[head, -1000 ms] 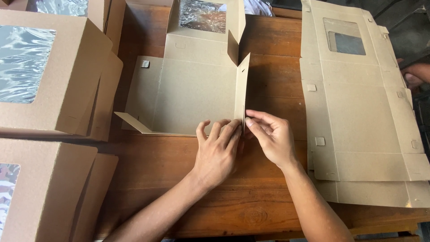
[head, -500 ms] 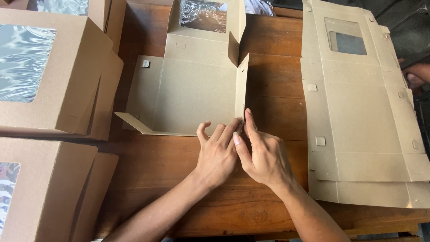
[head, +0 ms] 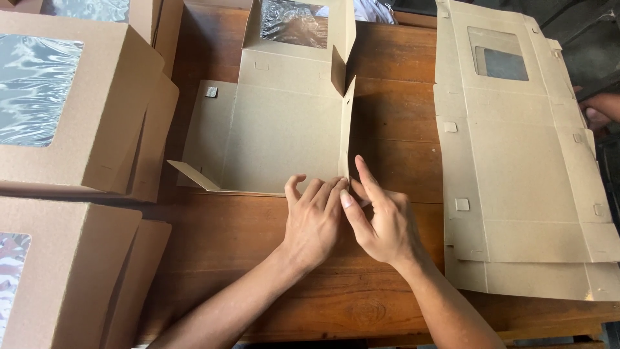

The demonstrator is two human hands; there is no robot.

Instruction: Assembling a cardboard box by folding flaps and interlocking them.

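Little shifted since half a second ago: left hand [head: 314,223] and right hand [head: 381,223] still pressed together, pinching near right corner of half-folded windowed cardboard box [head: 284,129], flat on wooden surface [head: 394,116].

Packing workshop: wooden table [head: 400,116], stacked flat blanks [head: 523,168], finished boxes [head: 64,103].

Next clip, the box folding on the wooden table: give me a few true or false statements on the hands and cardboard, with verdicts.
1. Both hands meet at the near right corner of the half-folded box. True.
2. The left hand holds a roll of tape. False: it presses on cardboard only.
3. The right side flap stands upright. True.
4. The stack of flat box blanks lies left of the hands. False: it lies right of the right hand.
5. Finished boxes with windows sit at left. True.
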